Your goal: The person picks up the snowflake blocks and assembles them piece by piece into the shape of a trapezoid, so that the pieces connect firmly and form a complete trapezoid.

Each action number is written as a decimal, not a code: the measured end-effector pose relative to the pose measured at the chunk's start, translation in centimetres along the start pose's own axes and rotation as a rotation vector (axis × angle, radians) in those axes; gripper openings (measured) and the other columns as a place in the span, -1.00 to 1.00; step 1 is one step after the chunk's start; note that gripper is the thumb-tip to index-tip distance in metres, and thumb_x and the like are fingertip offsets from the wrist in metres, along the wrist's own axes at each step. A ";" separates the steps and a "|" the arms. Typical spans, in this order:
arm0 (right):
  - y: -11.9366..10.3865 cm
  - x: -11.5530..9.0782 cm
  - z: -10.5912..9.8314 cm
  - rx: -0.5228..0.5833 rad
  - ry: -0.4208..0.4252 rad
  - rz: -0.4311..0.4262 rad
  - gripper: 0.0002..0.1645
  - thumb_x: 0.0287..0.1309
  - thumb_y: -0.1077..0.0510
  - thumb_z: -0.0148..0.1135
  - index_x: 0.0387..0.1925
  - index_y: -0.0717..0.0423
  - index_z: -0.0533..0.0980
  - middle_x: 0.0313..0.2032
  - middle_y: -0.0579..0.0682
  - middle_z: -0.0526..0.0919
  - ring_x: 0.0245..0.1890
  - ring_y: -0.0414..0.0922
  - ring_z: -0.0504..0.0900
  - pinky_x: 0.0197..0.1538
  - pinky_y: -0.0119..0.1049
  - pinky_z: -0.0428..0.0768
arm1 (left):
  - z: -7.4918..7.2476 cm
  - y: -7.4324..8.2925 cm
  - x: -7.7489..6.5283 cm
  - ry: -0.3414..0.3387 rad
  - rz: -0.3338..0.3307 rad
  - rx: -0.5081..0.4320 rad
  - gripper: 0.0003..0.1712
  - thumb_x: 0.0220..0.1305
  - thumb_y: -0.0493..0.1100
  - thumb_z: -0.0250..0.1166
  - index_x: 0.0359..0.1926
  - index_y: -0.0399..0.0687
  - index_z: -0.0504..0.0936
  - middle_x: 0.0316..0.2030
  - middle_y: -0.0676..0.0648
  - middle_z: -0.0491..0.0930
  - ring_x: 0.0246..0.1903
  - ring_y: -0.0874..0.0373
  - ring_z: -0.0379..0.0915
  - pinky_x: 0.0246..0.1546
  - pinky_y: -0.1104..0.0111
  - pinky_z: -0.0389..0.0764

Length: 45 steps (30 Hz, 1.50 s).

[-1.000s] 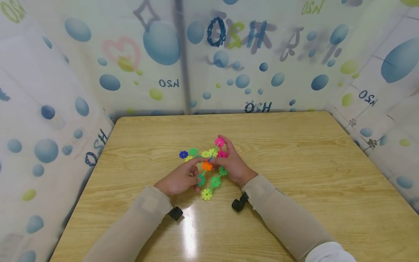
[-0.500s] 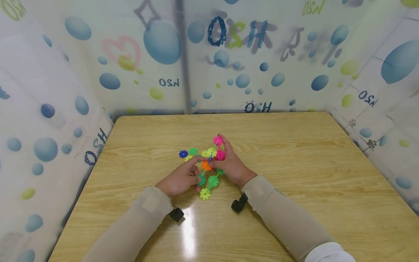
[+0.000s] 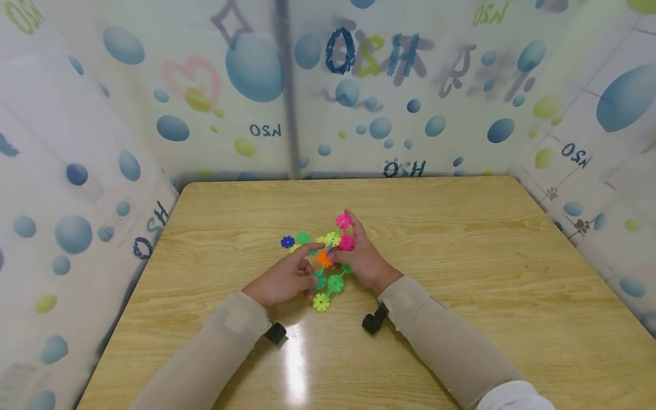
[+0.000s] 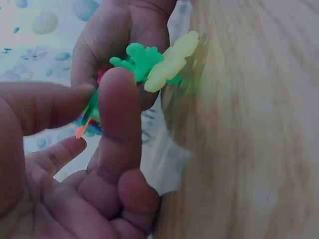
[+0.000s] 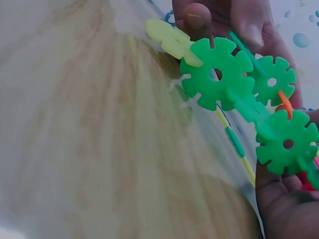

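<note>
Colourful notched snowflake discs are joined into one branching chain between the two hands. My left hand point(image 3: 282, 279) comes from the left and pinches a teal-green disc point(image 3: 320, 280) between thumb and a finger; its index finger reaches along to the orange disc point(image 3: 324, 259). From the right, my right hand point(image 3: 371, 262) grips the chain, its thumb by the orange disc and a blue disc seen edge-on, its fingers behind the pink discs point(image 3: 347, 243). Below hang green discs point(image 5: 217, 73) with a yellow disc point(image 4: 172, 62) at the end. The right fingers are partly hidden.
Beyond the left hand, the chain runs on to a green disc point(image 3: 303, 237) and a dark blue disc point(image 3: 287, 242). The wooden table point(image 3: 461, 239) extends around the hands, with a patterned wall cloth point(image 3: 435, 74) behind and at both sides.
The teal-green disc in my left hand has shifted slightly right, closer to the lower green discs. The hanging green and yellow discs have swung a little left. Both hands keep their hold.
</note>
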State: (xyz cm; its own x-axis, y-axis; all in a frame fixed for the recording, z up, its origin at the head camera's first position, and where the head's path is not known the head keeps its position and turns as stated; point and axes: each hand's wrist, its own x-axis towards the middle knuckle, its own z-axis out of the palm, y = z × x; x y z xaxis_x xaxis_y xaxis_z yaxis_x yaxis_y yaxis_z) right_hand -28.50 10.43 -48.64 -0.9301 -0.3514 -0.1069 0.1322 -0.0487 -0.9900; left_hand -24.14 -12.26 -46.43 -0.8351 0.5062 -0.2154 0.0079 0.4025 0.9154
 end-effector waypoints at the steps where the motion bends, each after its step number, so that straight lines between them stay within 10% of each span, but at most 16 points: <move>1: 0.0 0.1 -0.1 -0.006 0.013 0.001 0.31 0.30 0.44 0.32 0.68 -0.49 -0.22 -0.30 0.04 0.67 -0.37 -0.12 0.65 -0.16 -0.31 0.69 | -0.1 0.0 0.0 0.021 -0.009 0.004 -0.21 0.51 -0.26 0.22 0.63 0.21 0.15 -0.17 -0.19 0.58 -0.39 -0.03 0.70 -0.22 0.25 0.64; 8: 0.1 0.3 -0.7 0.041 0.059 -0.006 0.37 0.24 0.52 0.30 0.70 -0.40 -0.24 0.22 0.19 0.49 -0.32 -0.14 0.63 -0.15 -0.35 0.68 | -1.7 -0.4 -0.1 0.235 -0.032 0.215 -0.35 0.50 -0.22 0.03 0.57 -0.03 0.28 0.27 -0.22 0.47 -0.02 -0.06 0.55 -0.02 0.12 0.61; 15: 0.1 0.4 -0.8 0.044 0.047 -0.008 0.34 0.26 0.52 0.30 0.71 -0.29 -0.24 0.45 0.24 0.18 -0.30 -0.18 0.63 -0.12 -0.40 0.68 | -2.1 -0.6 0.1 0.178 -0.002 0.447 -0.37 0.49 -0.30 -0.02 0.53 -0.30 0.31 0.53 -0.31 0.28 0.57 -0.25 0.11 0.57 -0.11 0.15; 24: -0.1 0.3 -0.6 0.044 0.054 0.012 0.28 0.28 0.54 0.28 0.71 -0.24 -0.20 0.30 0.27 0.34 -0.25 -0.19 0.64 -0.07 -0.43 0.68 | -1.8 0.0 -0.2 0.193 -0.036 0.539 -0.38 0.44 -0.36 0.01 0.49 -0.31 0.38 0.42 -0.32 0.42 0.43 -0.25 0.35 0.47 -0.10 0.35; 30: -0.1 0.4 -0.5 0.048 0.056 0.010 0.27 0.28 0.55 0.27 0.70 -0.20 -0.19 0.34 0.27 0.30 -0.24 -0.20 0.63 -0.06 -0.45 0.67 | -1.8 0.0 -0.3 0.204 -0.081 0.579 -0.46 0.46 -0.36 0.08 0.42 -0.39 0.46 0.15 -0.33 0.60 -0.02 -0.08 0.55 0.14 0.00 0.60; 45: 0.2 0.6 -0.4 0.157 0.098 -0.012 0.34 0.24 0.63 0.18 0.70 -0.25 -0.30 0.23 0.23 0.40 -0.19 -0.16 0.63 -0.11 -0.37 0.71 | -1.6 0.4 -0.7 0.164 -0.134 0.604 -0.77 0.34 -0.38 0.29 0.00 -0.25 0.60 0.00 -0.21 0.63 0.02 -0.09 0.58 0.12 0.01 0.62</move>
State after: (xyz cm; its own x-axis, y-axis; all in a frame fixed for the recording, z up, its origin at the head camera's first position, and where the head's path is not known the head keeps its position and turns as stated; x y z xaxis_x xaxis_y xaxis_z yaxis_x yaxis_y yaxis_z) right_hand -29.17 10.56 -48.92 -0.9598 -0.2575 -0.1115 0.1660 -0.2007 -0.9655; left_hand -24.42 -13.69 -45.37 -0.9231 0.3179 -0.2163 0.1664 0.8375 0.5205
